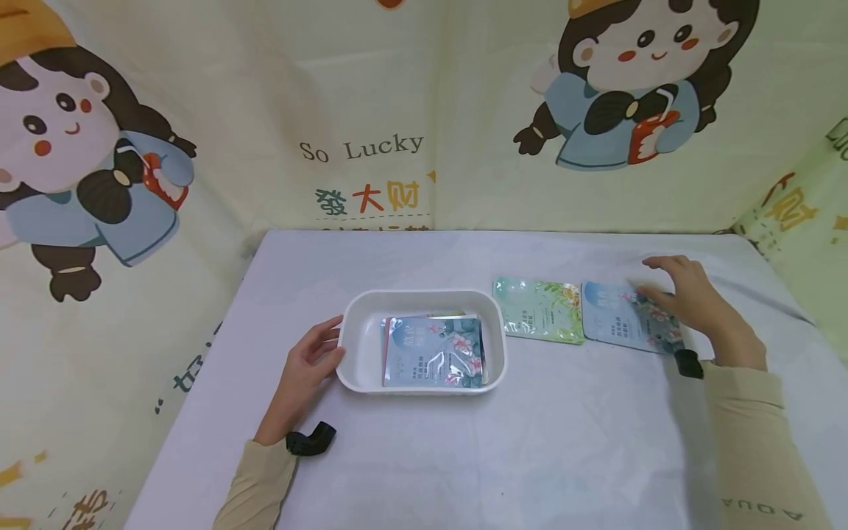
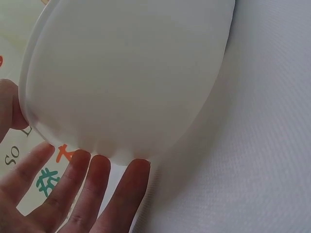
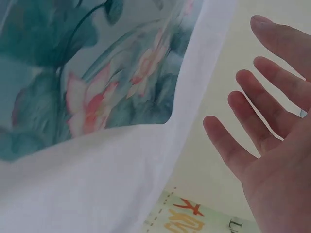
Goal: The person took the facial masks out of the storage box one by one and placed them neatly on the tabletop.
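Note:
A white tray (image 1: 360,346) holds a small stack of flat, glossy packets that look like sheet-mask packets, with a blue lotus packet (image 1: 424,353) on top. At the tray's left end my left hand (image 1: 306,379) touches the outside with its fingertips, fingers (image 2: 95,182) nearly straight along the wall. My right hand (image 1: 692,298) hovers over the right end of a second blue lotus packet (image 1: 612,316) on the table, its fingers spread and holding nothing. Pink flowers on this packet (image 3: 92,104) show beside the hand (image 3: 272,126) in the right wrist view.
A green packet (image 1: 536,309) lies between the tray and the second blue one, close to the tray's right side. The table has a white cloth (image 1: 563,427). Behind it hangs a cream curtain (image 1: 477,169) with printed cartoon figures and lettering.

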A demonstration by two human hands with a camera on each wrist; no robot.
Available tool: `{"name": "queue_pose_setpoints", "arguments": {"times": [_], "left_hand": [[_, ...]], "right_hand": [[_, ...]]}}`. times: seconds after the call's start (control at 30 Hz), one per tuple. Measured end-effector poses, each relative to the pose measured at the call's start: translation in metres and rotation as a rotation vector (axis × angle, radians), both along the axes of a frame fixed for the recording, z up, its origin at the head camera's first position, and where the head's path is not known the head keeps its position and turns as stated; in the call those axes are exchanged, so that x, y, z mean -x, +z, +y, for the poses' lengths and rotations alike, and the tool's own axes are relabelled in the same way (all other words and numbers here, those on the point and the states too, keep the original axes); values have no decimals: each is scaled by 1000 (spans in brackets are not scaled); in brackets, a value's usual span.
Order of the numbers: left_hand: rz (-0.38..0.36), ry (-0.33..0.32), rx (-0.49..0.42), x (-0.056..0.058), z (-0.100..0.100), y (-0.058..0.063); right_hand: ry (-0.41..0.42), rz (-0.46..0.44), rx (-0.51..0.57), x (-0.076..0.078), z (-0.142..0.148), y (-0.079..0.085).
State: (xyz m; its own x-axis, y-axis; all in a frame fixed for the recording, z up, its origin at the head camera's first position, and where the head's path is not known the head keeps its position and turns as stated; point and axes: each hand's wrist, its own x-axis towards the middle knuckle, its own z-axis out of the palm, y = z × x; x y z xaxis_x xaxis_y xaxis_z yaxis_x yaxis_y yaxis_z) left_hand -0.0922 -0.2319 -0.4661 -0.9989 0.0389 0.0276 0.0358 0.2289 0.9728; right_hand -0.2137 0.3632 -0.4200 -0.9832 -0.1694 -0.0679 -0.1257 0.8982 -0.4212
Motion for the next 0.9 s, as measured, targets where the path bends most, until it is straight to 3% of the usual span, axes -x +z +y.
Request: {"name": "queue_pose_setpoints", "arguments": {"times": [0.27, 0.5, 0.9], "left_hand": [[-8, 1, 0, -1, 0, -1], [-4, -8, -22, -2, 1, -1], [7, -1, -8, -2, 1, -3]], "right_hand": [[-1, -27, 25, -3, -19, 12], [70, 34, 34, -10, -41, 22], [129, 58, 129, -16, -79, 42]]}}
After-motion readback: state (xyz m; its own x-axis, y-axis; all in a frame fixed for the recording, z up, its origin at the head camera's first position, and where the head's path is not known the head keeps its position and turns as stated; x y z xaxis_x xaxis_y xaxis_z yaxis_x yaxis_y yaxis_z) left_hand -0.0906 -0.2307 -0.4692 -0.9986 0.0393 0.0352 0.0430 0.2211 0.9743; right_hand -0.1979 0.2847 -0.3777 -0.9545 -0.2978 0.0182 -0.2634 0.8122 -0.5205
